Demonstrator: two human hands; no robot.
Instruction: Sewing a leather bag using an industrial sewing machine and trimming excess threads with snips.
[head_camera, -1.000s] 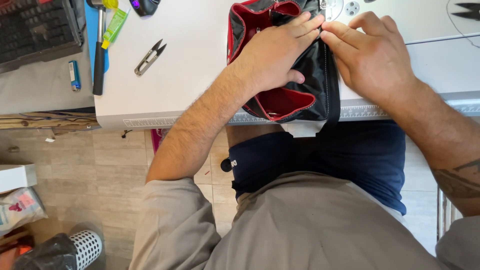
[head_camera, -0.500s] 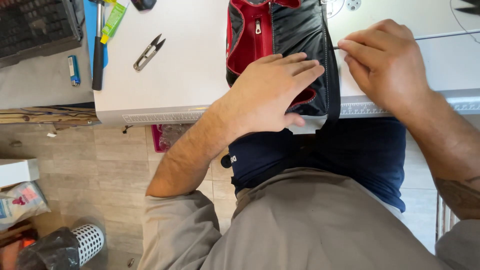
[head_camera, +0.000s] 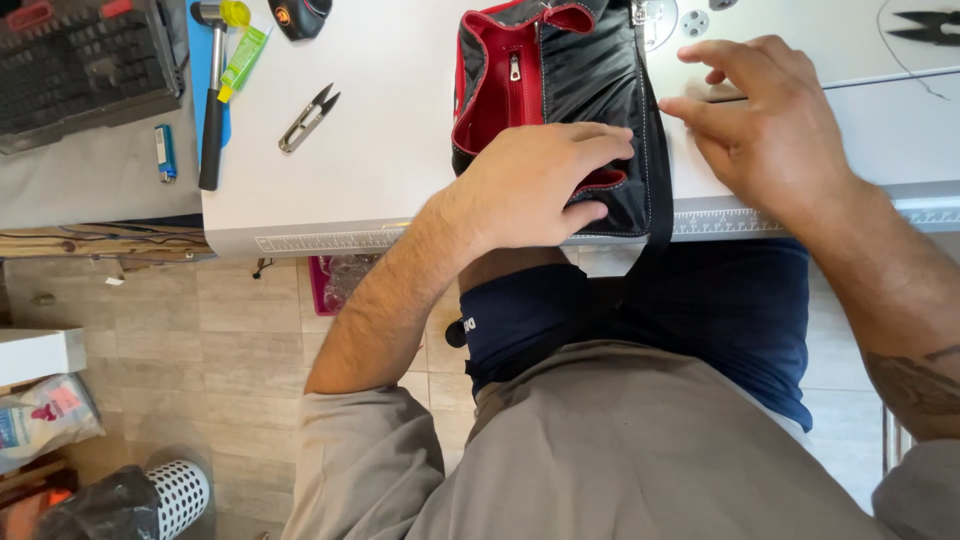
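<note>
A black bag with a red lining and a small zip pocket (head_camera: 560, 90) lies on the white sewing table (head_camera: 390, 150). My left hand (head_camera: 535, 180) rests flat on the bag's near end, fingers pointing right. To the right of the bag my right hand (head_camera: 770, 120) lies on the table, its fingertips beside the bag's right edge and black strap (head_camera: 655, 170). The sewing machine's needle plate (head_camera: 670, 20) shows just above the bag. Neither hand closes around anything.
Thread snips (head_camera: 308, 118) lie left of the bag. A hammer (head_camera: 213, 90), a green tube (head_camera: 243, 55), a blue lighter (head_camera: 165, 152) and a keyboard (head_camera: 85, 65) are at the far left. Black scissors (head_camera: 925, 27) sit top right. A white bin (head_camera: 165, 495) stands on the floor.
The bag has slid further away along the table. My left hand moved from its top edge down to its near end. My right hand let go of the edge and lies beside it.
</note>
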